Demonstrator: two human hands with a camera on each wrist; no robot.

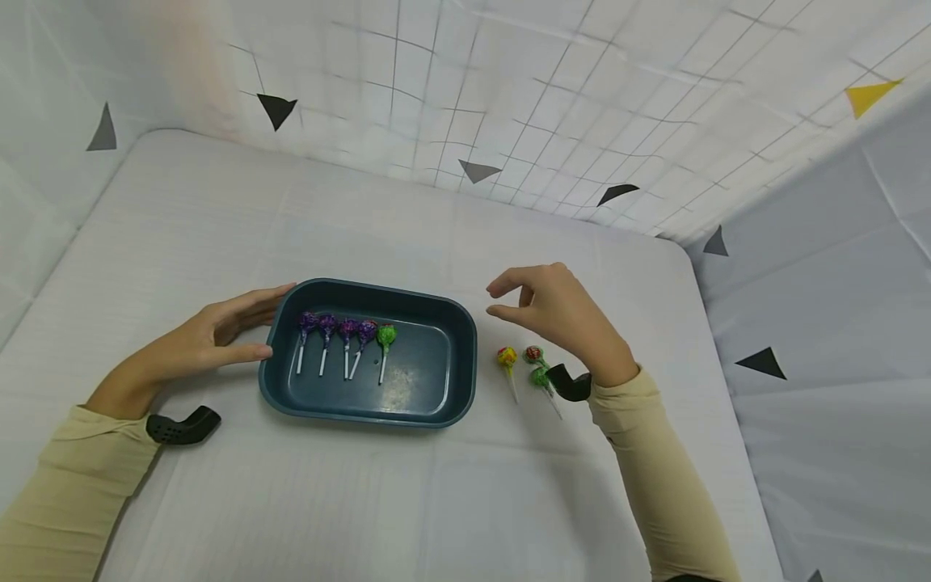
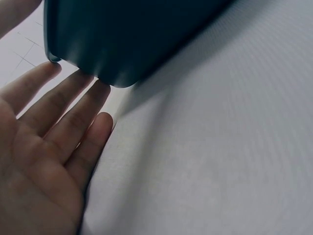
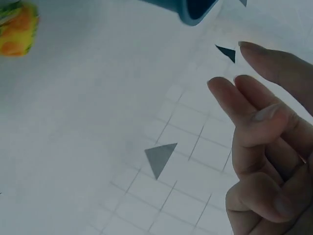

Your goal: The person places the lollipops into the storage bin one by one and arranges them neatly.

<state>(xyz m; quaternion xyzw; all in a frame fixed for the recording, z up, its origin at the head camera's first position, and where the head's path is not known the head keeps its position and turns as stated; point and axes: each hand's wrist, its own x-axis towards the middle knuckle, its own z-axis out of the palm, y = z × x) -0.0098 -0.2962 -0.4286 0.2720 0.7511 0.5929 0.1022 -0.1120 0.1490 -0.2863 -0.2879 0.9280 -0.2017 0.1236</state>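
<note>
A dark teal tray (image 1: 436,412) lies on the white surface with four purple lollipops (image 1: 348,327) and one green lollipop (image 1: 386,335) lined up in its left half. At its left end is my left hand (image 1: 207,339), fingers extended; in the left wrist view, fingertips of the hand (image 2: 58,132) touch the tray (image 2: 122,39). My right hand (image 1: 556,311) hovers right of the tray, holding nothing, thumb and index finger apart; the right wrist view shows the hand's (image 3: 274,132) other fingers bent. Below it lies a yellow-and-red lollipop (image 1: 507,356).
Right of the yellow lollipop lie a red-and-green lollipop (image 1: 534,354) and a green lollipop (image 1: 541,377), close together and partly beside the black wrist device (image 1: 570,383). White sheets with grid lines (image 1: 451,105) and dark triangles rise behind the surface.
</note>
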